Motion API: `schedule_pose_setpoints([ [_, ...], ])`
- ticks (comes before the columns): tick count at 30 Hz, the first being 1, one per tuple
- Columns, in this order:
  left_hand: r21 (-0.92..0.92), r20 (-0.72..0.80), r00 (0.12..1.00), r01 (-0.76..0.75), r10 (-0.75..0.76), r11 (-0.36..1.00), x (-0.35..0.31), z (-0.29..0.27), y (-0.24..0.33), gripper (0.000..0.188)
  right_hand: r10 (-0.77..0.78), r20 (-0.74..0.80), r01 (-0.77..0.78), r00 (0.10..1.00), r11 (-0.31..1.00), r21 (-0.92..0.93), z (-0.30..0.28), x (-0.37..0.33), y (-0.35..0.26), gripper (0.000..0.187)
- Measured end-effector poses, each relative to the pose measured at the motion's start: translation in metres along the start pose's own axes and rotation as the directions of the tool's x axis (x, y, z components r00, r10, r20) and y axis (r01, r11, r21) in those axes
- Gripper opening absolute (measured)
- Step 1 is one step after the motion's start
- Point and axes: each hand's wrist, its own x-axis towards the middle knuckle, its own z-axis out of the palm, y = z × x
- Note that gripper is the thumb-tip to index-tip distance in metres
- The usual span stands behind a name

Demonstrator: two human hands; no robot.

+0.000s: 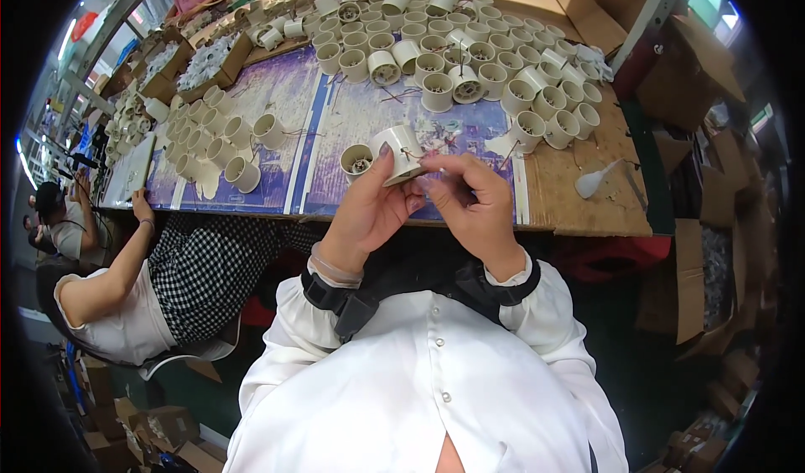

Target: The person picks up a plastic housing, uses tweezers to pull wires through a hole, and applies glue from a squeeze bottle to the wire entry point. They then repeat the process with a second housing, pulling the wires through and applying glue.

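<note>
A short white plastic cup-shaped housing (397, 143) is tilted on its side above the front of the table, with my left hand (366, 209) closed round it. My right hand (476, 203) is at the housing's right edge, thumb and index finger pinched together. Dark thin wires show at the housing's side near those fingertips. Whatever the pinch holds is too small to make out. Just left of the held piece, another white housing (355, 164) stands upright with small metal parts inside.
Many similar white housings (437, 93) crowd the table's back and right, some trailing thin wires. A smaller group (243, 174) stands to the left. A white squeeze bottle (589, 184) lies at right. A person (126, 305) sits at left. Cardboard boxes (216, 66) hold pale parts.
</note>
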Motion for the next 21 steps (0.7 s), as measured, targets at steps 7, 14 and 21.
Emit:
schedule_pose_setpoints([
  [7,0.215,-0.067,0.993,-0.085,0.102,0.973,-0.004,0.024,-0.004,0.037,-0.075,-0.064,0.068,0.995,0.993,-0.097,0.008,-0.001,0.012,0.014],
  [14,0.114,0.030,0.999,-0.046,0.043,0.992,-0.003,0.003,-0.002,0.038,-0.173,-0.116,0.168,0.978,0.985,-0.051,0.010,0.001,0.019,0.011],
  [21,0.204,-0.009,0.994,-0.102,0.107,0.974,-0.002,0.003,-0.003,0.048,-0.046,-0.158,0.046,0.986,0.999,-0.005,0.009,-0.011,0.022,0.009],
])
